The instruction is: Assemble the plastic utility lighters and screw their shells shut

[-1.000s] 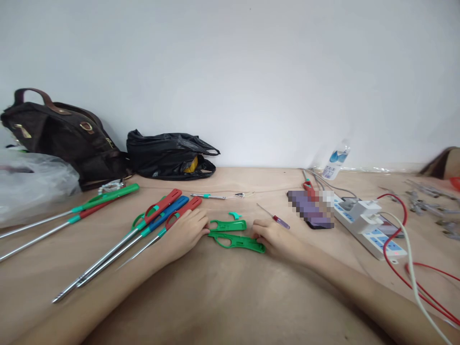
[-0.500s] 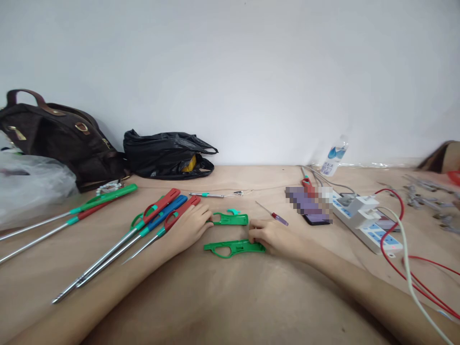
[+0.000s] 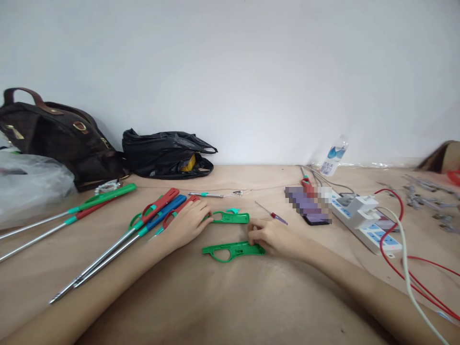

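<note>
Two green plastic shell halves lie on the brown table covering. My left hand (image 3: 192, 219) rests with curled fingers at the left end of the upper green half (image 3: 232, 218); whether it grips it is hard to tell. My right hand (image 3: 269, 235) has its fingertips closed on the right end of the lower green half (image 3: 230, 250), which has a loop-shaped guard. A small teal trigger piece (image 3: 233, 210) lies just above the upper half. Beyond it are a thin metal tube (image 3: 212, 195) with wires and a small screwdriver (image 3: 275, 215).
Red and blue long-necked lighters (image 3: 158, 208) lie left, near more lighters (image 3: 108, 196). Behind are a black bag (image 3: 161, 153) and backpack (image 3: 61, 139). Right are a phone (image 3: 312, 211), power strip (image 3: 373, 235), red cable (image 3: 386, 235), bottle (image 3: 334, 155) and metal parts (image 3: 427, 191).
My left hand has shifted slightly left and down, covering more of the thin lighter's metal rod. The lower green half has tilted a little, its left end slightly lower and further left.
</note>
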The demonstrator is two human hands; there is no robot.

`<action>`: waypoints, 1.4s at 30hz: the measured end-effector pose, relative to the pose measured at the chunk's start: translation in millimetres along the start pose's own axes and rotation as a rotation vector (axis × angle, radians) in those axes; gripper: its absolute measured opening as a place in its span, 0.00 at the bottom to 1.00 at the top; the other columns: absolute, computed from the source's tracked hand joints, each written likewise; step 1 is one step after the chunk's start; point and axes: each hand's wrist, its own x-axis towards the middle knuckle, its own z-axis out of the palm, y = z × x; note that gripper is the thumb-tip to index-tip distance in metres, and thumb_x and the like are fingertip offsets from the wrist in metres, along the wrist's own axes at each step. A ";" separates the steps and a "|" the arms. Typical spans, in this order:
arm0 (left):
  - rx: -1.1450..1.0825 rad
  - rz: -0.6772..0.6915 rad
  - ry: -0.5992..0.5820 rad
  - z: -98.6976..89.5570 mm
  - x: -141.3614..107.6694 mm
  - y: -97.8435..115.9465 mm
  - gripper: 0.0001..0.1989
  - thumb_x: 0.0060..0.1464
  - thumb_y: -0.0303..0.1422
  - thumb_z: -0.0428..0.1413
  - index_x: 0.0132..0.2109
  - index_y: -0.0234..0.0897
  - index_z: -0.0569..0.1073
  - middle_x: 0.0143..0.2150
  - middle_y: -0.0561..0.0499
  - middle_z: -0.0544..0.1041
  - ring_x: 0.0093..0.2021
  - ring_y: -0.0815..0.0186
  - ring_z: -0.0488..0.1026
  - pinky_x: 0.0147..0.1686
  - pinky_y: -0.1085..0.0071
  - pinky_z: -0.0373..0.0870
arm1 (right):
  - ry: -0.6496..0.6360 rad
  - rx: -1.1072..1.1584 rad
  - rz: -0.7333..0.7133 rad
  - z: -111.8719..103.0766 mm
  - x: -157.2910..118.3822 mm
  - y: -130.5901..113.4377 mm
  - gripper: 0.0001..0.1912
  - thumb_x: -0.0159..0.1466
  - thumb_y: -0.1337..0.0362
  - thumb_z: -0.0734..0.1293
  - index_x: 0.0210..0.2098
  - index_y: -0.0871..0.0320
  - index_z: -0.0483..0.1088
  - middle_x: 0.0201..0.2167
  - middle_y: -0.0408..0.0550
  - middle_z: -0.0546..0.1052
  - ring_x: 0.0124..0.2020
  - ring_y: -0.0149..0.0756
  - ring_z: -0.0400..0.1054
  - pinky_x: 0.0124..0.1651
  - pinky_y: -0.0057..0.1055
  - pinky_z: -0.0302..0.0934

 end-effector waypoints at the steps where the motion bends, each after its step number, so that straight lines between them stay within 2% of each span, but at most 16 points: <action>1: 0.000 -0.001 -0.003 -2.9 1.5 -2.7 0.10 0.64 0.32 0.47 0.37 0.35 0.70 0.39 0.46 0.73 0.43 0.57 0.69 0.44 0.61 0.62 | 0.005 0.013 0.007 -1.7 0.1 0.5 0.12 0.61 0.78 0.62 0.33 0.58 0.73 0.38 0.47 0.72 0.33 0.30 0.67 0.35 0.27 0.58; 5: 0.028 -0.002 -0.015 -16.3 16.5 -22.0 0.09 0.63 0.31 0.47 0.37 0.35 0.70 0.39 0.46 0.74 0.41 0.57 0.70 0.42 0.63 0.63 | 0.053 -0.030 0.149 -10.5 10.2 15.4 0.11 0.62 0.77 0.61 0.37 0.59 0.73 0.40 0.47 0.73 0.36 0.31 0.68 0.39 0.26 0.59; 7: 0.078 -0.024 -0.014 -20.2 28.2 -35.6 0.09 0.62 0.29 0.47 0.39 0.35 0.71 0.41 0.45 0.75 0.44 0.57 0.70 0.46 0.63 0.63 | 0.065 -0.188 0.302 -14.8 23.2 32.4 0.12 0.64 0.76 0.60 0.41 0.60 0.73 0.40 0.49 0.75 0.41 0.33 0.68 0.44 0.28 0.59; 10: 0.087 -0.049 -0.027 -18.5 45.5 -56.7 0.09 0.59 0.27 0.48 0.44 0.33 0.72 0.45 0.43 0.75 0.47 0.55 0.70 0.48 0.62 0.64 | 0.077 -0.279 0.397 -17.8 48.9 63.6 0.14 0.66 0.76 0.57 0.45 0.64 0.72 0.46 0.57 0.75 0.48 0.42 0.66 0.49 0.34 0.57; 12: 0.081 -0.053 -0.049 -13.9 54.2 -68.4 0.09 0.58 0.28 0.51 0.45 0.32 0.72 0.46 0.41 0.75 0.48 0.54 0.71 0.47 0.62 0.65 | 0.066 -0.321 0.433 -15.9 65.7 81.4 0.15 0.67 0.75 0.57 0.48 0.65 0.72 0.50 0.60 0.73 0.51 0.46 0.64 0.49 0.37 0.56; 15: 0.062 -0.024 -0.085 -6.0 60.9 -78.7 0.10 0.58 0.29 0.53 0.47 0.34 0.72 0.47 0.44 0.76 0.47 0.57 0.72 0.47 0.66 0.66 | 0.022 -0.355 0.455 -7.7 84.8 96.3 0.14 0.67 0.73 0.60 0.48 0.62 0.73 0.51 0.59 0.73 0.52 0.46 0.64 0.48 0.36 0.56; 21: 0.080 0.021 -0.093 6.2 68.5 -79.6 0.06 0.59 0.28 0.52 0.41 0.36 0.74 0.40 0.47 0.76 0.42 0.60 0.74 0.42 0.69 0.66 | 0.001 -0.394 0.447 2.2 97.6 97.4 0.11 0.67 0.72 0.61 0.41 0.63 0.75 0.45 0.59 0.76 0.51 0.45 0.65 0.49 0.36 0.53; 24: 0.094 0.020 -0.062 -0.7 75.4 -77.4 0.07 0.60 0.28 0.50 0.38 0.35 0.73 0.38 0.46 0.74 0.39 0.60 0.73 0.39 0.70 0.66 | 0.045 -0.389 0.433 -7.3 92.5 94.0 0.09 0.67 0.71 0.61 0.41 0.63 0.73 0.45 0.59 0.76 0.51 0.45 0.65 0.50 0.36 0.52; 28: 0.104 0.031 -0.001 -29.0 67.8 -65.9 0.11 0.62 0.32 0.46 0.42 0.35 0.72 0.42 0.45 0.70 0.38 0.61 0.71 0.38 0.70 0.65 | 0.132 -0.343 0.413 -28.8 73.4 76.3 0.09 0.69 0.69 0.60 0.44 0.63 0.70 0.45 0.58 0.76 0.49 0.44 0.66 0.50 0.36 0.52; 32: 0.051 0.021 0.069 -51.3 26.4 -37.6 0.13 0.63 0.33 0.43 0.43 0.36 0.71 0.43 0.47 0.69 0.34 0.65 0.69 0.36 0.70 0.65 | 0.188 -0.248 0.314 -37.4 41.1 33.6 0.08 0.70 0.66 0.58 0.42 0.60 0.68 0.41 0.51 0.75 0.43 0.37 0.68 0.46 0.32 0.55; 34: -0.029 0.031 0.118 -53.5 0.4 -20.7 0.14 0.63 0.35 0.43 0.42 0.37 0.72 0.41 0.48 0.70 0.36 0.64 0.70 0.37 0.71 0.65 | 0.281 -0.101 0.196 -33.4 23.5 8.6 0.06 0.69 0.66 0.60 0.39 0.59 0.67 0.37 0.49 0.75 0.39 0.36 0.68 0.44 0.32 0.57; 37: -0.160 0.020 0.137 -50.6 -31.6 -0.3 0.14 0.63 0.36 0.43 0.42 0.38 0.72 0.43 0.48 0.71 0.39 0.64 0.70 0.39 0.71 0.66 | 0.321 0.022 0.140 -24.2 2.9 -19.8 0.04 0.67 0.67 0.60 0.38 0.57 0.66 0.35 0.48 0.75 0.36 0.36 0.67 0.42 0.33 0.57; 40: -0.278 -0.021 0.164 -50.0 -48.5 10.8 0.13 0.63 0.36 0.44 0.40 0.38 0.72 0.40 0.49 0.72 0.35 0.66 0.69 0.35 0.73 0.66 | 0.402 0.096 0.140 -20.0 -6.5 -30.7 0.04 0.67 0.66 0.60 0.38 0.57 0.66 0.35 0.48 0.74 0.37 0.37 0.67 0.42 0.34 0.58; 42: -0.339 -0.034 0.122 -53.0 -52.2 14.5 0.11 0.62 0.35 0.46 0.39 0.38 0.72 0.38 0.50 0.72 0.33 0.67 0.68 0.32 0.74 0.65 | 0.463 0.137 0.135 -20.2 -7.7 -30.5 0.04 0.68 0.65 0.60 0.38 0.57 0.66 0.34 0.48 0.73 0.36 0.37 0.67 0.41 0.33 0.59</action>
